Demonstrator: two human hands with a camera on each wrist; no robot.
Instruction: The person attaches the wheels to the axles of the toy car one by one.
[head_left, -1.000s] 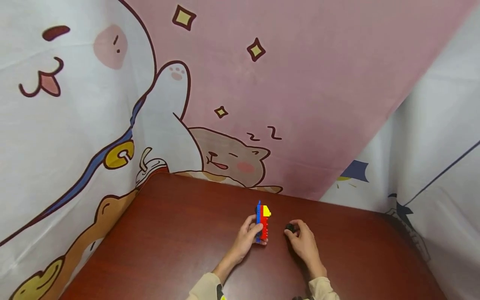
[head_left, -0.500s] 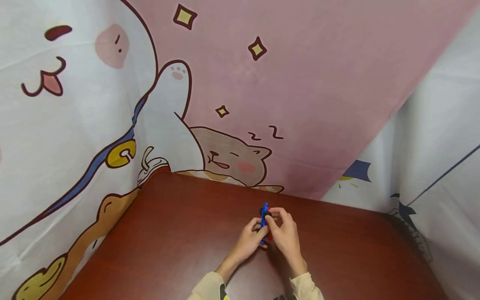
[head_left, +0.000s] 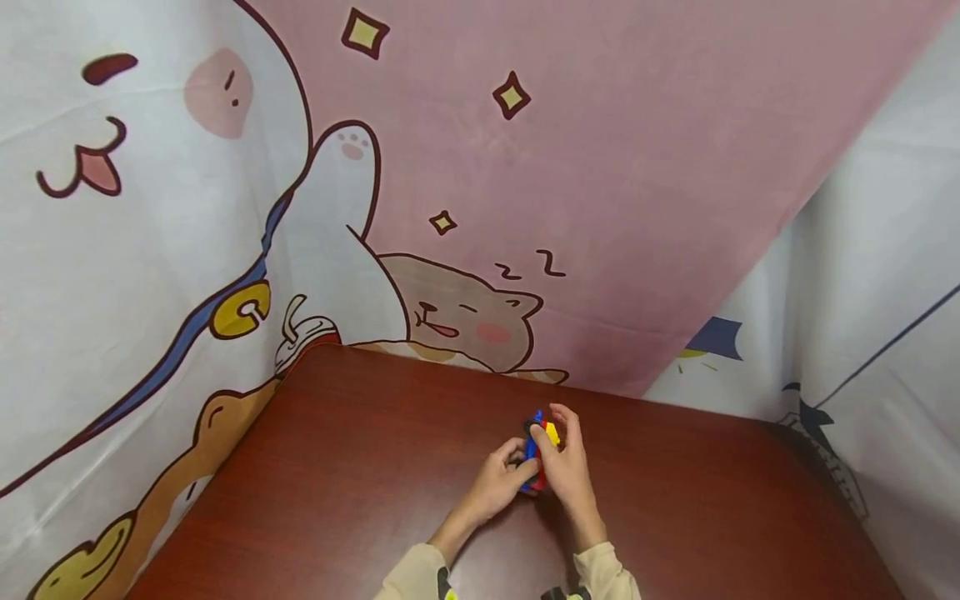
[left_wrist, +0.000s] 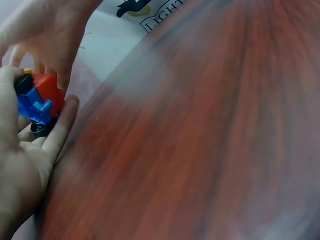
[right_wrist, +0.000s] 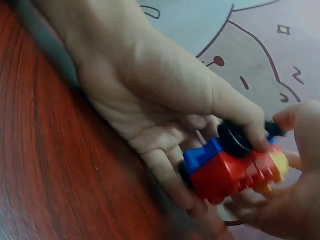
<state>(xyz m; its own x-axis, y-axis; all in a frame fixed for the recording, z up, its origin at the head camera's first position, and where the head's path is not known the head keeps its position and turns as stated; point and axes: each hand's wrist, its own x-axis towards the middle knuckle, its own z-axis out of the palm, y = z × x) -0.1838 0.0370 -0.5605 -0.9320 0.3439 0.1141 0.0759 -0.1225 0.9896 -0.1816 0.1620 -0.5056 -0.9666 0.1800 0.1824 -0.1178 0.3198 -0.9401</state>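
Note:
A small building-block toy car (head_left: 533, 450) with a blue base, red body and yellow block (head_left: 552, 432) is held between both hands above the table. My left hand (head_left: 495, 479) grips its near end; in the right wrist view the left thumb lies on a black wheel (right_wrist: 235, 139). My right hand (head_left: 567, 473) holds the car at the yellow end, its thumb on another black wheel (right_wrist: 275, 129) and fingers on the opposite side. In the left wrist view, the red body (left_wrist: 49, 89) and blue base (left_wrist: 35, 107) show between the hands. The right fingers partly hide the car.
Beneath the hands is a reddish-brown wooden table (head_left: 360, 433). A cloth backdrop (head_left: 630, 167) with cartoon cats stands along its back and left edges, and white cloth (head_left: 885, 250) hangs on the right.
My right hand has moved left from beside the car, bringing a small black wheel to its far end. The car has turned slightly, and the right index finger has lifted in the last half second.

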